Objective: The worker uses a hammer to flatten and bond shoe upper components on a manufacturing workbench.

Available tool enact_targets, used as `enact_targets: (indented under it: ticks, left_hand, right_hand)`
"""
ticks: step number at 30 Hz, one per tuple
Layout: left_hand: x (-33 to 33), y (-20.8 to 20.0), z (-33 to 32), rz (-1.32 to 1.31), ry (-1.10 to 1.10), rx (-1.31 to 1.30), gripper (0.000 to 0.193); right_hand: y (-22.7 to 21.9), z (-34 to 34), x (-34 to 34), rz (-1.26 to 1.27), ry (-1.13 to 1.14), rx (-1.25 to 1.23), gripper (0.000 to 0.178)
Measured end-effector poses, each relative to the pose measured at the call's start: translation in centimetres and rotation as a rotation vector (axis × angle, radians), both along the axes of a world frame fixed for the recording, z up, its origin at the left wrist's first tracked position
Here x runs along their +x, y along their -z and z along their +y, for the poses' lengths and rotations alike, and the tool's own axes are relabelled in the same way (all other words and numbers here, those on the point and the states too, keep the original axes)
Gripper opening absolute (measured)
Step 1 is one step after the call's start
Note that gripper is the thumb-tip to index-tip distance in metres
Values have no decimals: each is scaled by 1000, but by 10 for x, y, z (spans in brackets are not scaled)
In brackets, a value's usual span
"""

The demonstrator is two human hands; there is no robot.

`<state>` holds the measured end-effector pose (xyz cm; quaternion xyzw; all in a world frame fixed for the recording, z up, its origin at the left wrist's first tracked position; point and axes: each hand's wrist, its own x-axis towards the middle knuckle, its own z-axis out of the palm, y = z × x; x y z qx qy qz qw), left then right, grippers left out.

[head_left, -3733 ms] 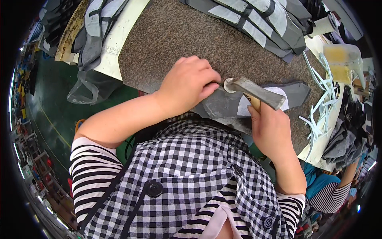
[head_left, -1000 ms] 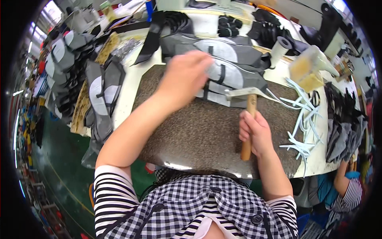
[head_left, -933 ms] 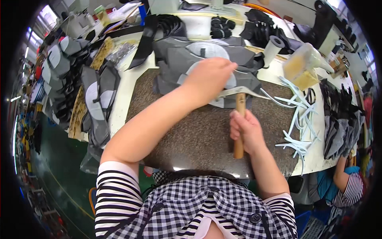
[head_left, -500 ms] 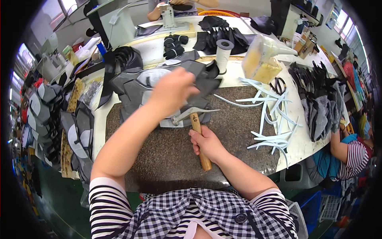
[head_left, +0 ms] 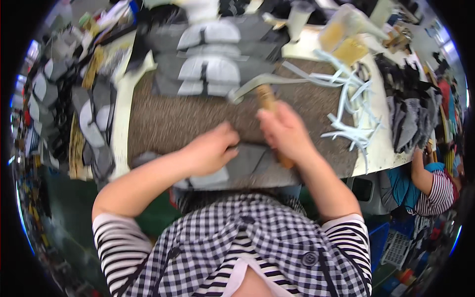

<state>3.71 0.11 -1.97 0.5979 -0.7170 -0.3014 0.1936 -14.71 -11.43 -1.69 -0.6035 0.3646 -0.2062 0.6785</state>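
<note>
My right hand (head_left: pixel 284 129) grips the wooden handle of a hammer (head_left: pixel 267 96), its metal head pointing away from me above the brown mat (head_left: pixel 198 116). Near the mat's front edge lies a flat grey shoe upper piece (head_left: pixel 252 161) with a pale patch. Over it is my left hand (head_left: pixel 210 152), fingers curled at its far edge and thumb over it, somewhat blurred. The forearm hides part of this piece. Beyond the hands, a stack of grey shoe uppers (head_left: pixel 168 69) with white half-round patches covers the back of the mat.
Pale blue strips (head_left: pixel 346 106) lie tangled at the mat's right. Behind them stand a yellowish plastic container (head_left: pixel 341 37) and a white spool (head_left: pixel 299 20). Dark pieces (head_left: pixel 413 119) are heaped far right; more grey uppers (head_left: pixel 94 119) hang at the left. Another person (head_left: pixel 435 193) sits at right.
My left hand has come back from the stack toward me, and a grey upper piece now lies at the front edge. The hammer has shifted right and away; the view has tilted down.
</note>
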Motion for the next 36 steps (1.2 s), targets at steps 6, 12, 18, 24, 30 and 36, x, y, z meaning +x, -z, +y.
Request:
enact_targets:
  ticks: [6,12,18,24,30,36]
  left_hand:
    - [-5,0,-21,60,-237,121,24]
    - [-2,13,-16,-12,-191,-113,22]
    - [11,13,-37,72,-90,53,12]
    - [20,19,-34,91,11,-65,11]
    - [17,25,-27,-278,216,-448,14]
    - [14,37,-17,14,-105,-391,14]
  right_hand:
    - [-26,26,-62,316,-137,-844,25]
    - [-16,48,-54,628,-214,-953,19]
    - [-19,51,-48,766,-245,-929,20]
    - [-28,43,-44,802,-295,-900,19]
    - [-31,35,-33,787,-346,-915,19]
    - [-25,37,-36,794,-344,-935,20]
